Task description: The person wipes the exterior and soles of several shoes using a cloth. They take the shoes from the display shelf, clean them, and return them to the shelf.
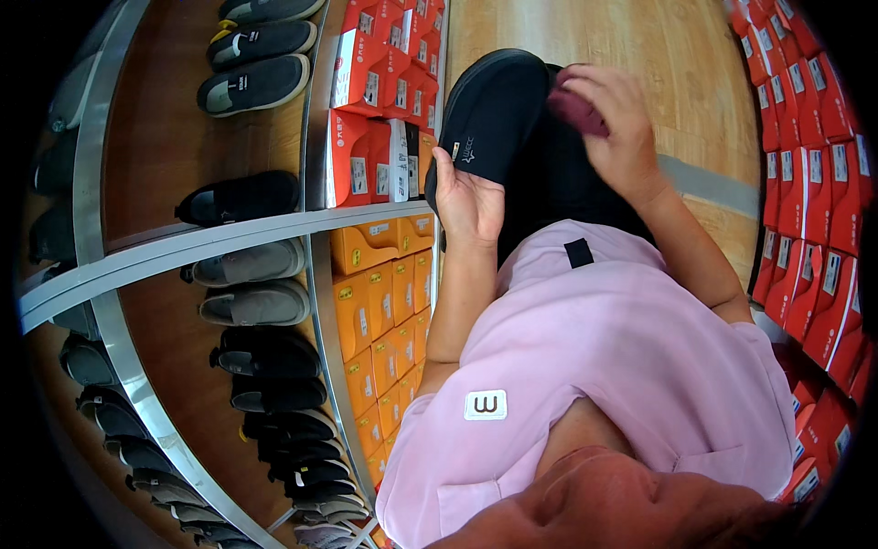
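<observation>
My left hand (pixel 473 206) is turned palm up and holds a black slip-on shoe (pixel 490 110), toe pointing away from me. The thumb lies along the shoe's side, and the fingers disappear behind the edge of its upper. A light star logo with lettering and a small tag show on the black fabric. To the right, my right hand (pixel 614 120) grips a maroon pad or bunched cloth (pixel 577 110), just beside the shoe; the hand looks slightly blurred. Below both hands are my dark trousers (pixel 559 178).
At left, metal-edged shelves (pixel 206 233) hold rows of slip-on shoes (pixel 254 302). Next to them stand stacked red shoeboxes (pixel 353 151) and orange shoeboxes (pixel 353 309). More red shoeboxes (pixel 816 199) line the right side. Wood-look flooring (pixel 693 89) with a grey strip (pixel 710 185) lies between.
</observation>
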{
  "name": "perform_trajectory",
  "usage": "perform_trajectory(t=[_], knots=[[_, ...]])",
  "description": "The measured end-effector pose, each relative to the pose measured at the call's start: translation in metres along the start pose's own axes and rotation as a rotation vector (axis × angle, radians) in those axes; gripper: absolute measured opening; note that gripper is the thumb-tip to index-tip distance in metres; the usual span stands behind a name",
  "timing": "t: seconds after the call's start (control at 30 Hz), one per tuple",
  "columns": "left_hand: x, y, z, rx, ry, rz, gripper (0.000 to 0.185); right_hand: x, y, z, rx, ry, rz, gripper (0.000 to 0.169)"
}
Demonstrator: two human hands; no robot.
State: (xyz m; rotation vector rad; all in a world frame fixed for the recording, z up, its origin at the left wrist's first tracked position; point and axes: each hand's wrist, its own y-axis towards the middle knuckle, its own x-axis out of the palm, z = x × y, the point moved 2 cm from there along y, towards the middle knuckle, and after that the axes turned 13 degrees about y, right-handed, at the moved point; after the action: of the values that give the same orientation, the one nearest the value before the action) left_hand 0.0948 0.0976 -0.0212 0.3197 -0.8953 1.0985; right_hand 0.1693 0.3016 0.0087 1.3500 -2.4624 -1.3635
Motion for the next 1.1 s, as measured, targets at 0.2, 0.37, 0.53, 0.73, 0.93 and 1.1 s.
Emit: perform_trajectory(t=[0.2,0.37,0.53,0.73,0.93,1.1], knots=[[0.013,-0.007,0.0,-0.048,-0.106,-0.101,0.054,0.018,-0.008,0.005,0.006,0.063,-0.08,0.042],[0.001,-0.007,0.0,-0.031,-0.102,-0.031,0.054,-0.006,0.0,0.026,0.195,0.118,0.061,0.035],[0.008,-0.009,-0.004,-0.119,-0.05,-0.102,0.057,0.004,0.011,0.04,0.356,0.528,0.134,0.025],[-0.001,-0.019,-0.009,-0.141,0.104,-0.142,0.062,0.01,0.01,0.03,0.507,0.776,-0.019,0.026],[-0.003,-0.022,-0.018,-0.14,-0.08,-0.156,0.069,0.014,0.004,0.029,0.537,0.755,-0.025,0.024],[-0.009,-0.022,-0.021,-0.172,-0.09,-0.204,0.066,0.017,-0.002,0.029,0.533,0.768,-0.022,0.024]])
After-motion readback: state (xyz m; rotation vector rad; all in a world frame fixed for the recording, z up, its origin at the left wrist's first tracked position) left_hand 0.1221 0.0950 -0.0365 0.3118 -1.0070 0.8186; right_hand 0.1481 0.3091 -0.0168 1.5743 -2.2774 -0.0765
